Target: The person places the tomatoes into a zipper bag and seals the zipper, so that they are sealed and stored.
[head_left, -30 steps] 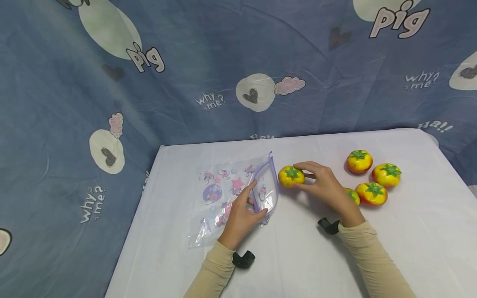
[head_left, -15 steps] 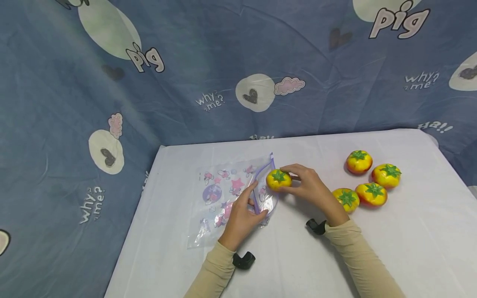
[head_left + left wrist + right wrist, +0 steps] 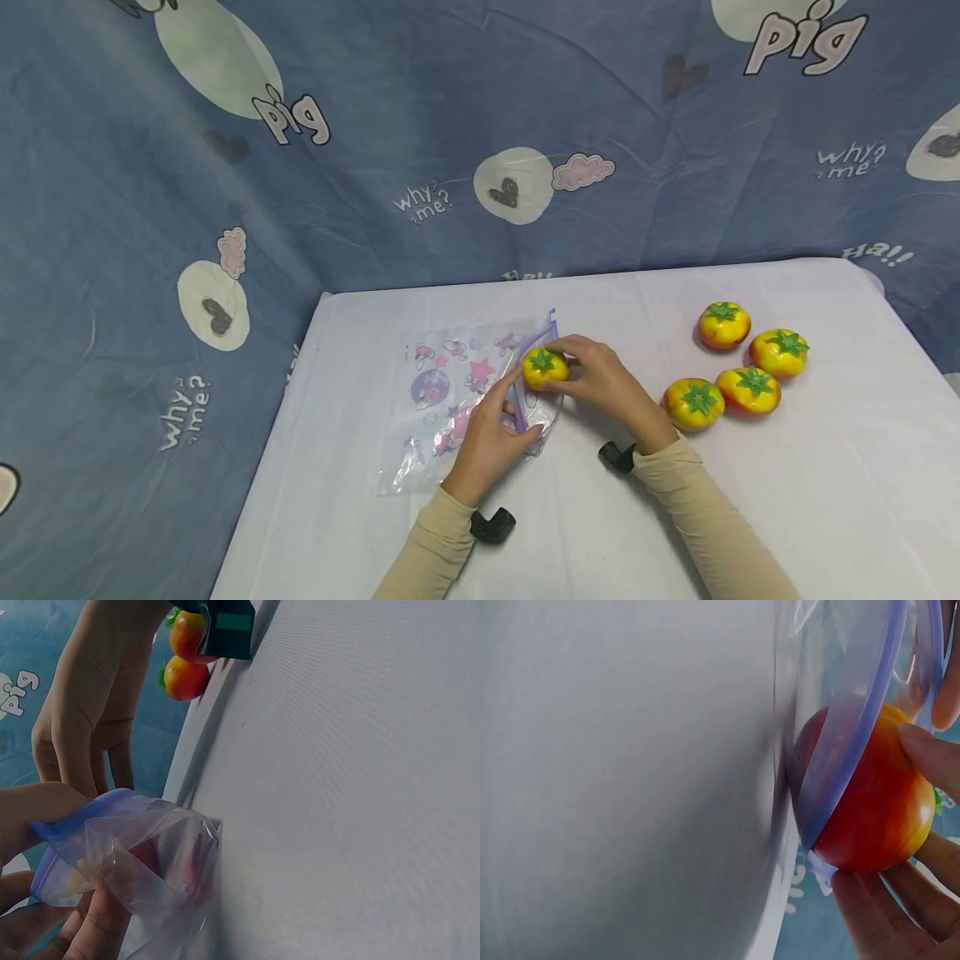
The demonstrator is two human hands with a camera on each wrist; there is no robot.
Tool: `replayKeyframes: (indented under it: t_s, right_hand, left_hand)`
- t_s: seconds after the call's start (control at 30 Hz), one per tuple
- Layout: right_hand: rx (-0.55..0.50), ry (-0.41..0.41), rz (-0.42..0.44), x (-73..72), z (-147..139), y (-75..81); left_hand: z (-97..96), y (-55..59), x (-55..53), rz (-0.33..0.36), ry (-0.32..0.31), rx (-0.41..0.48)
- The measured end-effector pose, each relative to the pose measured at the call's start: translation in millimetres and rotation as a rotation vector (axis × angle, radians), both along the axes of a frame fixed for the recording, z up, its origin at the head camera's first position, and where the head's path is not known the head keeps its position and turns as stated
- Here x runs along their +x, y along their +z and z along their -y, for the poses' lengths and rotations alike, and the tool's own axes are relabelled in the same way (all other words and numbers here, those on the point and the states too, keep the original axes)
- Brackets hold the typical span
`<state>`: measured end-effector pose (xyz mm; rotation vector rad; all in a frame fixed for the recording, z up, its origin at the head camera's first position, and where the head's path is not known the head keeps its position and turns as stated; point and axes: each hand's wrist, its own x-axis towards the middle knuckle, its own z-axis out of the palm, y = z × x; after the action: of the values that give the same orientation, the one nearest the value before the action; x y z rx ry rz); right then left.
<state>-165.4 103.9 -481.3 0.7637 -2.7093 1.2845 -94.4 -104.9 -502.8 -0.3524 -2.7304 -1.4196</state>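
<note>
A clear zip bag [image 3: 450, 392] with a purple zip rim and pink prints lies flat on the table, its mouth gaping to the right. My left hand [image 3: 489, 437] holds that mouth by the rim, thumb and fingers apart. In the right wrist view, a yellow-and-red toy persimmon [image 3: 877, 795] with a green leaf top is partly inside the purple rim [image 3: 855, 742]. Thumb and fingers of my right hand [image 3: 607, 387] grip this persimmon from the right. Through the plastic in the left wrist view, the fruit's red side [image 3: 146, 855] shows blurred.
Several more toy persimmons [image 3: 753, 392] sit in a cluster on the right of the white-covered table [image 3: 600, 533]. A blue printed cloth [image 3: 420, 100] hangs behind and to the left. A black wrist mount [image 3: 492, 526] sits on each wrist.
My right hand has carried the persimmon leftward from beside the bag into its mouth. My left hand has stayed nearly still at the rim, which has shifted slightly.
</note>
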Motion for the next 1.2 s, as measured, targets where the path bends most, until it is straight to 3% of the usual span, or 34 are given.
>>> replayKeyframes:
  t_s: [0.2, 0.57, 0.8, 1.2]
  right_hand:
    - [0.011, -0.007, 0.019, -0.6, 2.0, -2.4]
    - [-0.059, 0.014, 0.147, -6.2, -23.2, 4.4]
    - [-0.083, 0.059, 0.13, -7.4, -17.7, -2.4]
    - [-0.118, 0.024, 0.095, -2.3, -3.3, -2.9]
  left_hand:
    - [-0.2, 0.4, 0.5, -0.007, 0.0, -0.005]
    - [-0.2, 1.4, -0.8, -0.008, -0.004, 0.001]
    - [-0.3, 1.6, -1.2, -0.018, -0.007, -0.007]
    - [-1.3, 3.3, 0.1, -0.005, -0.016, 0.03]
